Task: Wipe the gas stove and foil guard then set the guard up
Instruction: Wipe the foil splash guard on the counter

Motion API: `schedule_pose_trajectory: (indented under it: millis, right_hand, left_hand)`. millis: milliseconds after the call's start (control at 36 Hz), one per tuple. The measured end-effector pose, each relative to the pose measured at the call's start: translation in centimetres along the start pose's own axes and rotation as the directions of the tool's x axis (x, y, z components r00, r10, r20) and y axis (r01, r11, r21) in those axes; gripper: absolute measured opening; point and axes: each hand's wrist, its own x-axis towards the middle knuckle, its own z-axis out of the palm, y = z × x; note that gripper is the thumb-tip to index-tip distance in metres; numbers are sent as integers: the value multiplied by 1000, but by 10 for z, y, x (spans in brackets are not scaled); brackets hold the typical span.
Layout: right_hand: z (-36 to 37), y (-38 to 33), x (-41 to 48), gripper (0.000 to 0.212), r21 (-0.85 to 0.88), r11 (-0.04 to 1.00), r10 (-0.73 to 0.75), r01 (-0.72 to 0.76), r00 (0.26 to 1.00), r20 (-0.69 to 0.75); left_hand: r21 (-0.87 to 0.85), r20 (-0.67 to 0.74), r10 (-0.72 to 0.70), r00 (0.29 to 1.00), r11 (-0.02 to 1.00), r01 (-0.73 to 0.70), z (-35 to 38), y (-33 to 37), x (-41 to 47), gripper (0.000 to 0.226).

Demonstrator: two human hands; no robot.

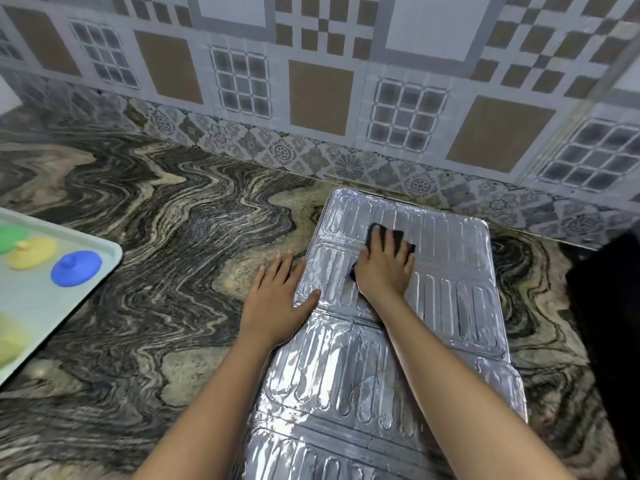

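Cloth [399,235] on guard [450,289], left hand [277,299] at edge

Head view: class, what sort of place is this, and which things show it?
Probably a home kitchen: a stone counter against a tiled wall, and a foil guard lying flat under a dark cloth.

foil guard [450,289]: cut by bottom edge | cloth [371,234]: mostly under right hand [384,268]

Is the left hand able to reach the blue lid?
Probably yes: the left hand rests flat against the foil guard, and only bare countertop separates it from the blue lid on the tray.
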Motion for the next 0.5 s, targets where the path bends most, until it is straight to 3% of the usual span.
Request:
schedule_pose_trajectory:
  millis: [111,306,417,500]
  right_hand:
    - [9,-21,8,50,-31,964,-260,263,962,84]
    - [-2,-9,14,47,-12,755,-631,656,731,259]
    - [-16,14,17,45,25,639,-729,769,595,338]
    - [-27,38,17,44,32,648,-719,761,597,356]
  left_hand:
    - [-14,-13,4,1000,1000,-4,0,0,0,80]
    - [2,-11,-6,1000,1000,6,1,1,2,74]
    - [6,-2,-20,1000,1000,20,0,1,1,74]
    - [5,-6,-15,1000,1000,15,-1,2,0,73]
